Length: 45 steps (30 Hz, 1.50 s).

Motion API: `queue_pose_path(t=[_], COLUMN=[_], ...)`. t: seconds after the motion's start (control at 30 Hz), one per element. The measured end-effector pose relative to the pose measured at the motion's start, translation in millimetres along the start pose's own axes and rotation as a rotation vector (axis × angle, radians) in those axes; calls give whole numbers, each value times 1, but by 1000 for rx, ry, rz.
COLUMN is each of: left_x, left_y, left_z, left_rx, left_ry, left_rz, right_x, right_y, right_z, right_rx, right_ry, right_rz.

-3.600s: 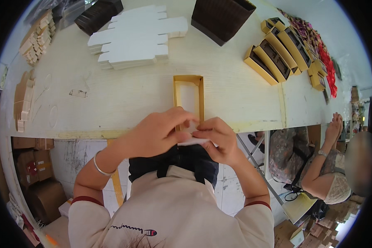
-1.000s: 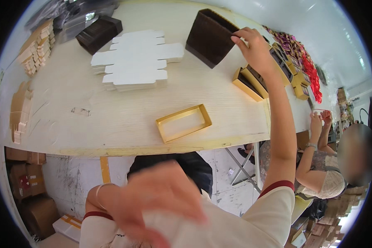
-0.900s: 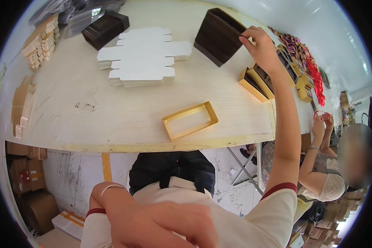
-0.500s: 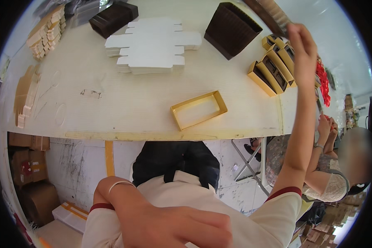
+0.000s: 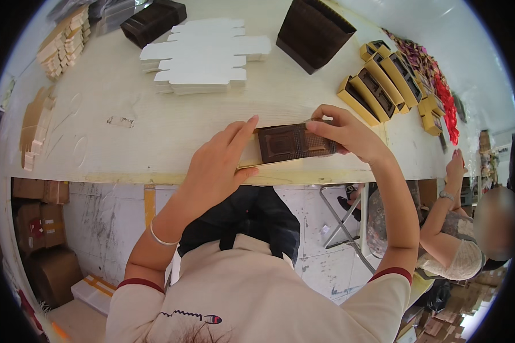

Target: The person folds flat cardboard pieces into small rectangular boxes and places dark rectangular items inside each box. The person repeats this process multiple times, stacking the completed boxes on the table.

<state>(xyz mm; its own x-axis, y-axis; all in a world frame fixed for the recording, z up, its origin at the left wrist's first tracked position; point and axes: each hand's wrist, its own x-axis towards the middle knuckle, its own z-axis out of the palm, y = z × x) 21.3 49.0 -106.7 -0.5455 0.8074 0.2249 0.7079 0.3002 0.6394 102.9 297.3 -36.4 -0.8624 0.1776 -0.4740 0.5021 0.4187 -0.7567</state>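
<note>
A dark brown plastic tray insert (image 5: 281, 144) with molded compartments lies over the open gold box (image 5: 248, 155) near the table's front edge. My right hand (image 5: 346, 134) pinches the insert's right end between thumb and fingers. The box's left end sits between the thumb and fingers of my left hand (image 5: 214, 163), which steadies it. The insert covers most of the box, so how deep it sits inside I cannot tell.
Several gold boxes with dark inserts (image 5: 377, 86) stand at the right. A stack of dark inserts (image 5: 315, 34) and a pile of flat white cartons (image 5: 203, 57) lie farther back. Another person (image 5: 452, 240) works at the right, beside red material (image 5: 447, 108).
My right hand has come from the far right to the gold box, bringing a dark insert. My left hand has risen from near my chest to the box's left end.
</note>
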Motion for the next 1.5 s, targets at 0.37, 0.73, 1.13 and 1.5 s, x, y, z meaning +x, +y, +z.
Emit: queue_pose_path(t=[0.37, 0.73, 1.13, 1.5], left_x=[11, 26, 28, 30], left_y=[-13, -22, -19, -20], left_z=[-24, -35, -14, -17], left_rx=[-227, -140, 81, -35], left_ry=[-266, -384, -201, -267], left_rz=[-39, 103, 458, 367], right_x=[-27, -31, -14, -13], right_y=[30, 39, 39, 33], right_z=[29, 68, 68, 45], right_rx=[-236, -269, -566, -438], right_ry=[3, 173, 273, 42], right_rz=[-702, -845, -1118, -996])
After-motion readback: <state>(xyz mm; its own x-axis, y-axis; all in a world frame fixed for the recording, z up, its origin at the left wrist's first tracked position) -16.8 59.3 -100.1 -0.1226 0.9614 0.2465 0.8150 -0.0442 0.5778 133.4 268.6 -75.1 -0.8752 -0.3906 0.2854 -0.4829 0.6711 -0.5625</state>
